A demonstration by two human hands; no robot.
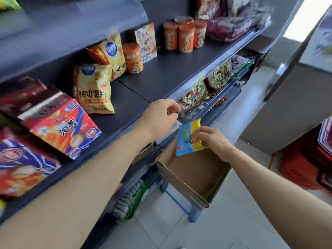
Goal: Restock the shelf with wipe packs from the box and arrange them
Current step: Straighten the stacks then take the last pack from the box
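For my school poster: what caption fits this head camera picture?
Right hand holds a blue-and-yellow pack over the cardboard box beside snack shelves.

Blur smears the upper shelf (71, 24) at far left. The right edge cuts off the red crates (305, 168). The pack (186, 141), its print unreadable, hides part of the box (181, 184). Whether the left hand (159, 115) holds anything is unclear.

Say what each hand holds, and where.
Right hand pinches the blue-yellow pack by its right edge. Left hand curls by the shelf; hold unclear.
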